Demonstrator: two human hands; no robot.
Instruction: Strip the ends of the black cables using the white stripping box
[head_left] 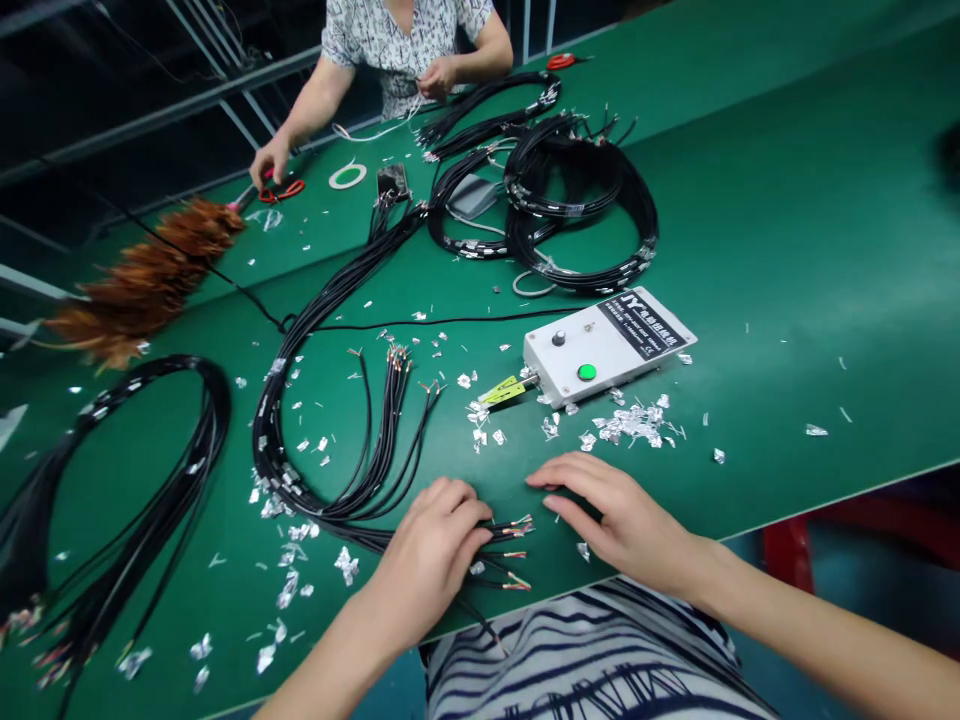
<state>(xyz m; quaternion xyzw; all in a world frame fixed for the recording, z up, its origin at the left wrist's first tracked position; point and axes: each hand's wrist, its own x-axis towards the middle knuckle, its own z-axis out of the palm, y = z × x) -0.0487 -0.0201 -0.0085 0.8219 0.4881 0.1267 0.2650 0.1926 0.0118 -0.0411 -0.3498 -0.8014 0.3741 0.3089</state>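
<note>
My left hand (442, 535) is curled over a bunch of black cables near the table's front edge. Past its fingers stick out stripped cable ends (517, 530) with thin coloured wires. My right hand (592, 500) hovers just to the right, thumb and fingers apart, with nothing visible between them. More loose cable ends (397, 370) from the same long bundle (274, 400) lie beyond my left hand. Ahead of my right hand sits a white box-shaped machine (570, 350) with a green button, a black knob and a yellow-labelled tip (504, 391).
Foil scraps (637, 422) litter the green table (750, 250). Coiled cables (645, 230) lie at the back, another bundle (217, 400) at left. A feather duster (165, 265) rests far left. Across the table, a person's hand (270, 160) is by red-handled scissors (283, 191), near a tape roll (347, 176).
</note>
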